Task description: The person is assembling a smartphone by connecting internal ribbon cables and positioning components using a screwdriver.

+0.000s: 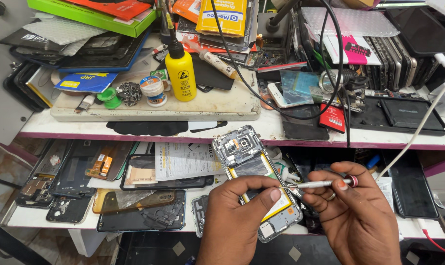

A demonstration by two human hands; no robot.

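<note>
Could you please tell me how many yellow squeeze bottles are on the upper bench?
1. The yellow squeeze bottle stands upright on the pale work mat, left of centre, beside a small white jar. Others could be hidden in the clutter behind.

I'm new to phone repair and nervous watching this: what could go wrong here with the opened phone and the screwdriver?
1. The screwdriver in the right hand points at the opened phone held in the air by the left hand; a slip could scratch the board or jab the battery.
2. Nothing supports the phone, so it might drop onto the cluttered lower shelf.
3. A loosened screw could vanish among the spare parts below.
</note>
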